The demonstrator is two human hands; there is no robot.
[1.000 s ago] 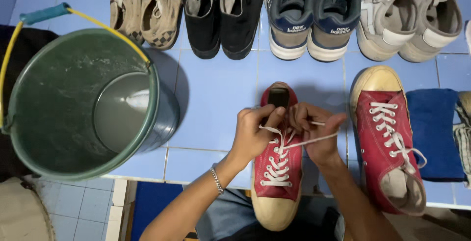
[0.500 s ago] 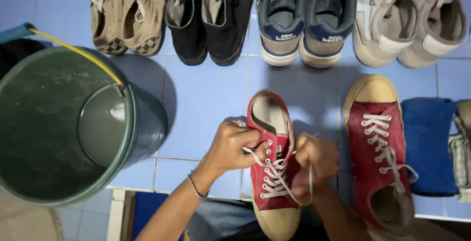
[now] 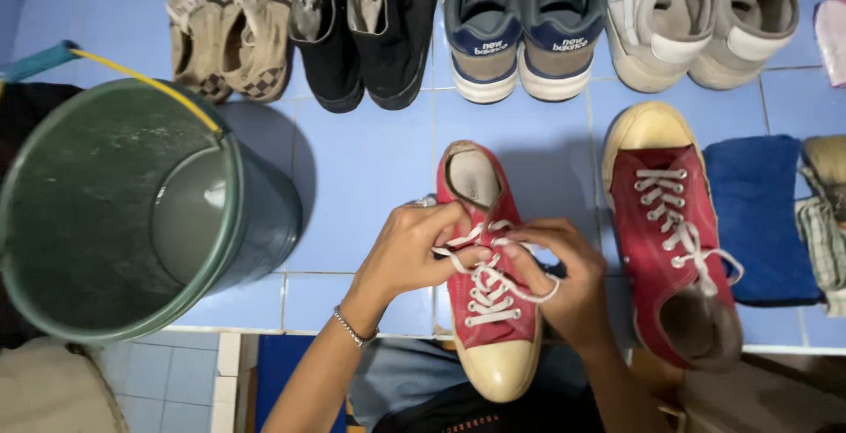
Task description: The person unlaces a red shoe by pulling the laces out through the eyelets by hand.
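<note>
Lacing is the step in hand, by the look of it: both hands pinch the white lace [image 3: 493,279] over the upper eyelets of a red sneaker [image 3: 483,283] lying heel-far, cream toe near, on the blue tiled floor [image 3: 370,177]. Left hand [image 3: 412,252] is closed on a strand at the shoe's left side; right hand [image 3: 560,279] grips a loop on the right. Its laced mate [image 3: 674,239] lies just right. A green bucket [image 3: 132,213] stands left. Next, the strands likely need even, firm tension through the top eyelets.

Blue tiled ledge [image 3: 370,169], shoes, bucket [image 3: 132,213], cloth [image 3: 758,213]
</note>
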